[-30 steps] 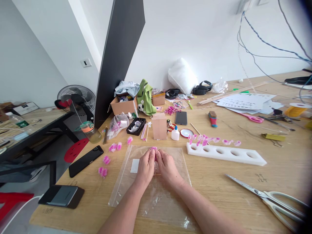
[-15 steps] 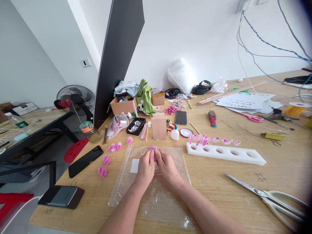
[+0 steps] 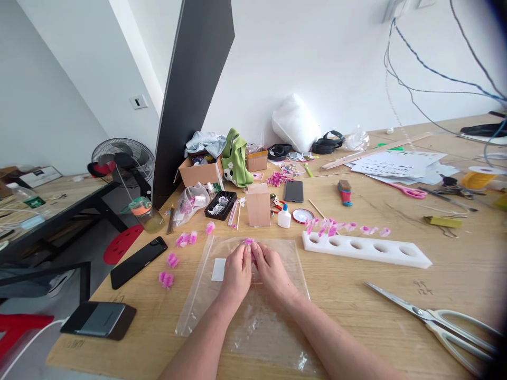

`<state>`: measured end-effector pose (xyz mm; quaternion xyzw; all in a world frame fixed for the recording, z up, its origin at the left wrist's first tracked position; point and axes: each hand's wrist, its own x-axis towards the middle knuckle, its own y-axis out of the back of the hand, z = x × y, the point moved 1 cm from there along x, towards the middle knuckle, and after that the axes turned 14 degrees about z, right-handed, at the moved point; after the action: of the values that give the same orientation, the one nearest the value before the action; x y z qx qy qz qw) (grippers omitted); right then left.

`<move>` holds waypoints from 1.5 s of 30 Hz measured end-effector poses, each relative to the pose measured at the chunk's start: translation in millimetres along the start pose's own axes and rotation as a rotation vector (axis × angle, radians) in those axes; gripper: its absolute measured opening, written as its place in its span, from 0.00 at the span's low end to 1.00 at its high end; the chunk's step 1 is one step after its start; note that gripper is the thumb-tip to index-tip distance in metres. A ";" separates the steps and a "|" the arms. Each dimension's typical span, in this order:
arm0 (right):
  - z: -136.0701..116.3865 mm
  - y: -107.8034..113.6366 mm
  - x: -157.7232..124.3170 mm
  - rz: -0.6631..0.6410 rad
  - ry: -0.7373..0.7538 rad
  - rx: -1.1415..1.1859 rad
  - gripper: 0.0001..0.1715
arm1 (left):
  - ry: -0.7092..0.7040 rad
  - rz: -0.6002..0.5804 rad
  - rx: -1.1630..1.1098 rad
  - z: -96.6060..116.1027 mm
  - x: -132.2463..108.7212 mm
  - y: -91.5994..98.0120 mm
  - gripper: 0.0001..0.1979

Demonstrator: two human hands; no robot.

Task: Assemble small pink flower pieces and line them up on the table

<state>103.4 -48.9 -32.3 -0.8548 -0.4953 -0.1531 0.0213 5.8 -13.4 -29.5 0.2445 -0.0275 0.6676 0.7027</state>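
Note:
Above a clear plastic bag (image 3: 273, 327) lying flat, my left hand (image 3: 236, 269) and my right hand (image 3: 271, 266) meet with fingertips pinched together. Between them they grip a small pink flower piece (image 3: 249, 241), whose top peeks out past the fingers; the rest is hidden. A short bit of thin stick (image 3: 257, 283) shows under the right hand. Left of the bag lie several fluffy pink flower pieces (image 3: 172, 260). A white foam strip with round holes (image 3: 356, 244) sits to the right, with pink petals (image 3: 329, 228) along its back edge.
Large scissors (image 3: 423, 314) lie at the right front. A white glue bottle (image 3: 284, 216) stands behind the hands beside a cardboard block (image 3: 259, 205). Phones (image 3: 139, 262) and a power bank (image 3: 99, 319) lie at the left. A black tray (image 3: 221, 205) is farther back.
Both hands stay in nearly the same place, still pinching the pink flower piece. The view has shifted very slightly.

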 end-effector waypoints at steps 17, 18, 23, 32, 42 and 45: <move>7.9 1.8 7.3 0.132 0.036 -0.092 0.29 | -0.247 0.086 0.036 3.3 11.5 16.8 0.21; 9.6 2.1 8.1 0.134 0.021 -0.082 0.29 | -0.352 0.091 0.067 4.0 11.3 17.0 0.25; 17.6 1.9 13.5 0.134 -0.095 0.041 0.30 | -0.645 0.105 0.188 5.6 6.2 13.2 0.26; 23.3 0.5 16.8 0.117 -0.179 0.087 0.27 | -0.713 0.107 0.296 13.6 2.1 13.3 0.12; 18.9 6.2 11.8 0.111 -0.255 0.137 0.34 | -0.553 0.180 0.133 8.3 3.6 12.8 0.08; 15.0 8.8 11.9 0.162 -0.276 0.159 0.37 | -0.170 0.199 -0.099 2.3 10.4 14.2 0.03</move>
<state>120.0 -40.6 -42.2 -0.9005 -0.4337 0.0073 0.0328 -5.9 -4.8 -19.4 0.2614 -0.1440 0.7087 0.6393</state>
